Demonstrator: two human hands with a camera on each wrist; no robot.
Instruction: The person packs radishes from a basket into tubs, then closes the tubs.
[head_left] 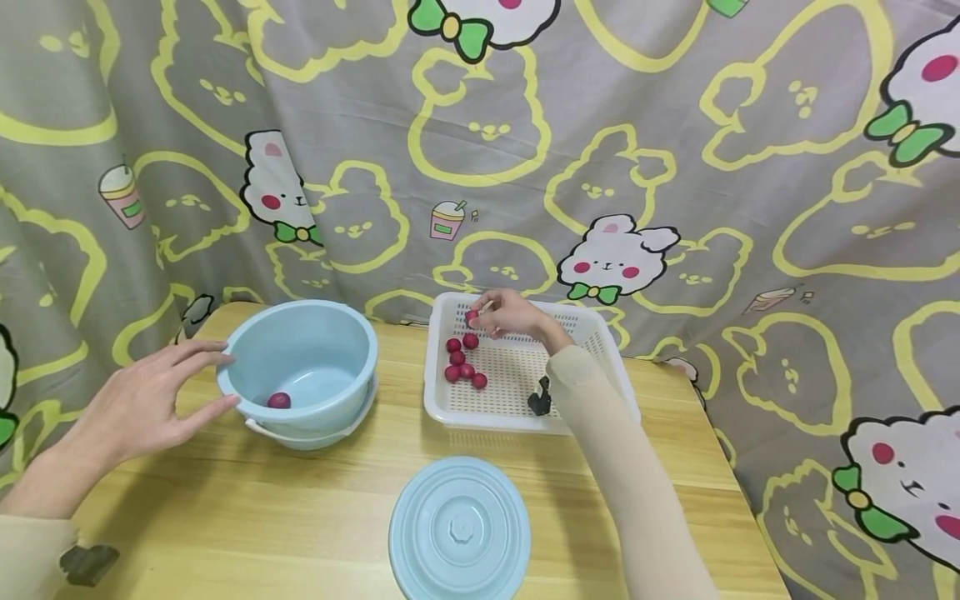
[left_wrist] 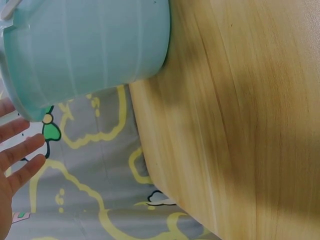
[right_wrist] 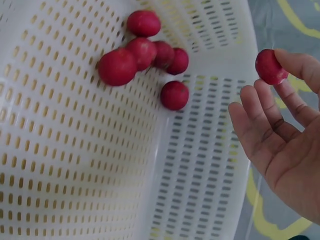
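Note:
My right hand (head_left: 510,315) pinches a small red radish (right_wrist: 270,67) between thumb and fingertips, above the back edge of the white basket (head_left: 517,423). Several more radishes (right_wrist: 175,95) lie together at the basket's left side. To the left stands a light blue bucket (head_left: 296,421) with one radish (head_left: 279,401) visible inside. Against the bucket's left rim rest the fingertips of my left hand (head_left: 146,400), its fingers extended and the thumb apart. In the left wrist view, the left hand's fingers (left_wrist: 22,150) are spread beside the rim.
A round light blue lid (head_left: 460,529) lies at the front of the wooden table (head_left: 300,517). Beside the right sleeve, a small black object (head_left: 540,398) shows against the basket. A patterned grey curtain (head_left: 360,100) hangs behind the table.

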